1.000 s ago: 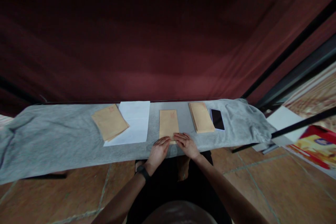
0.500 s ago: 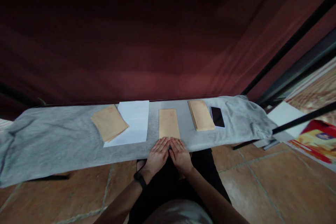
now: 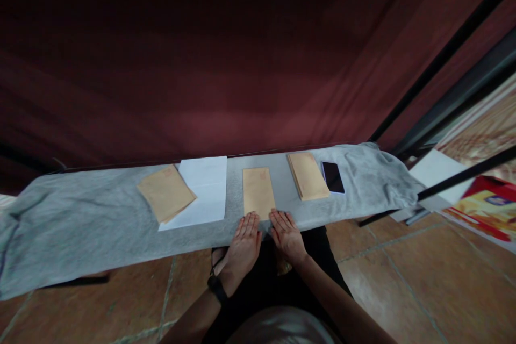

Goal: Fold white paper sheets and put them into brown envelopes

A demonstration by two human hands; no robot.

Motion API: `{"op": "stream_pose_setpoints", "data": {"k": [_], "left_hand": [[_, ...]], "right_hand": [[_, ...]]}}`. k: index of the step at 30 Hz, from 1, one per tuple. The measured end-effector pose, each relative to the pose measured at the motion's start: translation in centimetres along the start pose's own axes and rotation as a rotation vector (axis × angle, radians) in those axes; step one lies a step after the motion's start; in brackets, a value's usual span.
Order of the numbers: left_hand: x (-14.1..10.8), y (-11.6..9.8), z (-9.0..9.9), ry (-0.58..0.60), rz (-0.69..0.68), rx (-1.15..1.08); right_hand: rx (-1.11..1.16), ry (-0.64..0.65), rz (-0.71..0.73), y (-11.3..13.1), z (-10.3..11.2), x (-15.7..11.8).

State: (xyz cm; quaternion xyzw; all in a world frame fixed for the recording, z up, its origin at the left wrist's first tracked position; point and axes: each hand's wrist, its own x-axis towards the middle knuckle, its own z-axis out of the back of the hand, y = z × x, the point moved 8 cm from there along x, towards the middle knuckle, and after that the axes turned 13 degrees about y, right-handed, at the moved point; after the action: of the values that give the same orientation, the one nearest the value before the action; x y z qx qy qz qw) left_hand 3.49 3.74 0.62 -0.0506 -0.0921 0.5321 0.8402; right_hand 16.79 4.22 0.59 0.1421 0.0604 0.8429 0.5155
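Tiled floor (image 3: 397,274) and red backdrop (image 3: 242,80) suggest somewhere indoors.

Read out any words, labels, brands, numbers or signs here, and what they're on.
Nothing is legible.
Middle brown envelope: reddish print, too small.
Left envelope stack: reddish print, too small.
Right envelope stack: any marking too faint.
Red-and-yellow package: blue logo, too blurred.

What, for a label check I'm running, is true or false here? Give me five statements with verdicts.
1. The left hand and right hand are at the near end of the middle envelope. True.
2. The dark wristband is on the right wrist. False: it is on the left.
3. The left envelope pile overlaps the white sheet. True.
4. The phone lies left of the white sheet. False: it lies to its right, past the right envelope pile.
5. The cloth is grey. True.
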Motion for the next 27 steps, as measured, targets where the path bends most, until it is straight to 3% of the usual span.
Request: {"op": "stream_pose_setpoints", "data": {"k": [6,12,18,27], "left_hand": [[5.3,-1.5,-1.0,0.106,-0.081,-0.079],[11.2,1.5,-1.6,0.177,0.043,-0.061],[15.2,4.2,-1.0,0.176,0.189,-0.06],[19.2,4.7,-0.3,0.17,0.123,-0.012]], "right_hand": [[0.002,-0.015,-0.011,0.4,-0.4,-0.2],[0.035,-0.018,-0.047,0.7,0.3,-0.1],[0.034,-0.046,-0.076,1.0,1.0,0.0],[0.007,-0.012,-0.112,0.8,0.5,0.3]]}}
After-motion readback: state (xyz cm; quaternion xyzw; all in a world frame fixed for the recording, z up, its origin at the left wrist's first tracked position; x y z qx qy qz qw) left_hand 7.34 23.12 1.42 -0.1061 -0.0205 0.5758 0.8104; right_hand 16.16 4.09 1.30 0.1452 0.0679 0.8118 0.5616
